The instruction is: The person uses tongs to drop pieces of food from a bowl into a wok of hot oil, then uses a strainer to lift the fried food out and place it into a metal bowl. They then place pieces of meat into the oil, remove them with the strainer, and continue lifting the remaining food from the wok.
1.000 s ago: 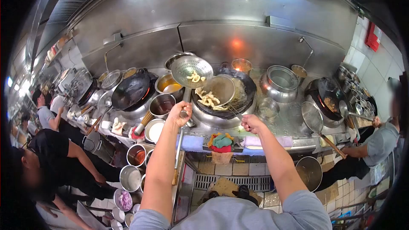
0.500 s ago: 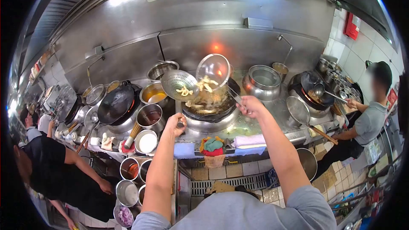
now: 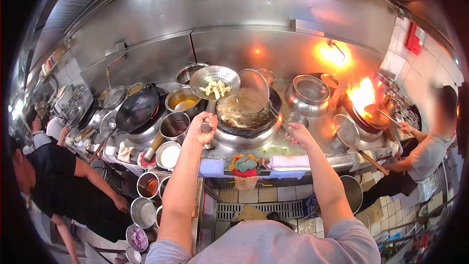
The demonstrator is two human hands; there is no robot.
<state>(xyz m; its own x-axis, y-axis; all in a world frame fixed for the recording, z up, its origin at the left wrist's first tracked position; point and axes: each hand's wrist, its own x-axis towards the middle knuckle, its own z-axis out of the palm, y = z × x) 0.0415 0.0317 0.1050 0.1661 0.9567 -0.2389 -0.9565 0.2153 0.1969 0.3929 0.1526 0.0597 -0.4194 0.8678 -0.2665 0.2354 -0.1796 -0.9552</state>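
My left hand (image 3: 206, 128) grips the handle of a perforated strainer (image 3: 202, 79), raised at the left side of the central wok (image 3: 273, 122). Pale, strip-like food pieces (image 3: 215, 88) lie in the strainer's bowl. In my closed right hand (image 3: 299, 134) is the handle of a wire-mesh skimmer (image 3: 254, 85). Its round mesh is tilted over the wok, close to the strainer's right rim. Bubbling oil with more pale pieces (image 3: 233, 117) shows below and through the mesh.
Tall flames (image 3: 361, 99) rise from the right wok, where a co-worker (image 3: 430, 142) holds a ladle. Another person (image 3: 73, 186) stands at left. Around my wok are a pot of yellow liquid (image 3: 183, 100), a lidded-looking steel pot (image 3: 309, 95) and folded towels (image 3: 290, 161).
The perforated strainer has risen slightly and holds more food pieces. The mesh skimmer has lowered toward the wok, its pieces gone. Flames have flared up at the right wok.
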